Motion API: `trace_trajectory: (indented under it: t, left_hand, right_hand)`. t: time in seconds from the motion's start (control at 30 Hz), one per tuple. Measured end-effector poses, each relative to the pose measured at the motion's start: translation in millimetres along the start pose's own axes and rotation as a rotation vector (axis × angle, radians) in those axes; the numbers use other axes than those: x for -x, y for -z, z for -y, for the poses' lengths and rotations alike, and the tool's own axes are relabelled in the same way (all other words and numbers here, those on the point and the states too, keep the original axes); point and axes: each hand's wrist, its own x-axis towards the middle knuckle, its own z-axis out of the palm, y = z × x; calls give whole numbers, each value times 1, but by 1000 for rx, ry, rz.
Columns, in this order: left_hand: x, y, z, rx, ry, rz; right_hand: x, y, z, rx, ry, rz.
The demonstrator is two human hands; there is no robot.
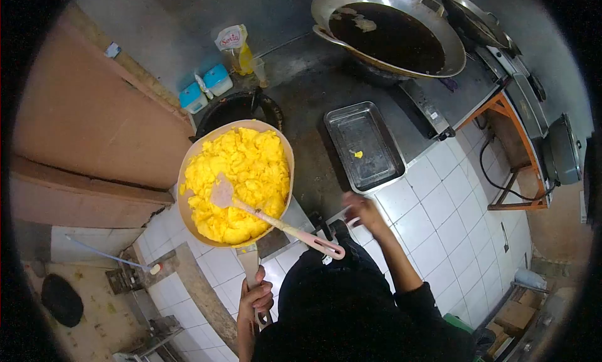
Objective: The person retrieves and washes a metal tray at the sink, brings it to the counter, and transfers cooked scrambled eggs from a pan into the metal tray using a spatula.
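Note:
My left hand [256, 296] is wrapped round the pale handle of a frying pan [183, 205]. Fluffy yellow scrambled eggs [248, 164] fill the pan. Across the eggs lies a pinkish spatula [279, 224], its blade resting in them and its handle sticking out over the rim toward my body. Near the close end of a metal tray [367, 155], my right hand [364, 212] is held with bent, slightly blurred fingers apart and nothing visible in them. One small yellow scrap lies in that tray.
Behind the pan is a black burner [269, 108], with blue-lidded containers [217, 79] and an oil pouch [233, 45] beyond. A large wok [326, 4] of dark oil stands at the back right. Below the counter edge is a white tiled floor [433, 205].

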Motion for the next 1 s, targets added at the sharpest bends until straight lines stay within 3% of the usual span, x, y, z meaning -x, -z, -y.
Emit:
trace_trajectory:
  t: [0.03, 0.1, 0.17, 0.23, 0.3, 0.5, 0.57, 0.6, 0.63, 0.67, 0.7, 0.73, 0.83, 0.87, 0.9, 1.0]
  left_hand:
    - [1, -1, 1, -6, 6, -20]
    - [2, -7, 1, -31, 6, -83]
    - [4, -3, 3, 0, -8, -43]
    - [5, -3, 7, -25, -16, -44]
    - [4, -6, 4, -56, -18, -89]
    - [2, -9, 2, -108, -14, -146]
    - [2, -7, 6, -96, -11, -156]
    - [2, -6, 6, -101, -1, -118]
    - [3, -6, 4, -104, 7, -84]
    - [4, -10, 3, -58, 21, -107]
    - [3, -14, 3, -9, 32, -131]
    - [4, -15, 2, -24, 32, -81]
    - [-4, -14, 14, 35, 29, -22]
    - [-8, -20, 16, 1, 34, -42]
    - [-14, -27, 21, -35, 45, -58]
    - [-31, -32, 39, -155, -102, -55]
  right_hand:
    - [-26, 22, -35, 86, 7, -337]
    - [-55, 53, -61, 71, -126, -621]
    - [-92, 69, -84, -262, -40, -609]
    - [-120, 79, -94, -30, 182, -840]
    - [-146, 103, -107, 245, 234, -1004]
    - [-177, 212, -120, 398, 314, -1079]
    - [-195, 246, -136, 358, 261, -985]
    - [-171, 240, -117, 655, 278, -965]
    - [-177, 249, -121, 337, 104, -803]
    - [-147, 222, -94, 726, 225, -975]
    - [-107, 189, -55, 763, 336, -1031]
    - [-64, 155, -18, 608, 508, -928]
    - [67, 74, 50, 260, 436, 20]
    - [87, 56, 51, 152, 377, 432]
    - [111, 19, 65, 82, 144, 635]
    - [130, -63, 41, 372, 66, 648]
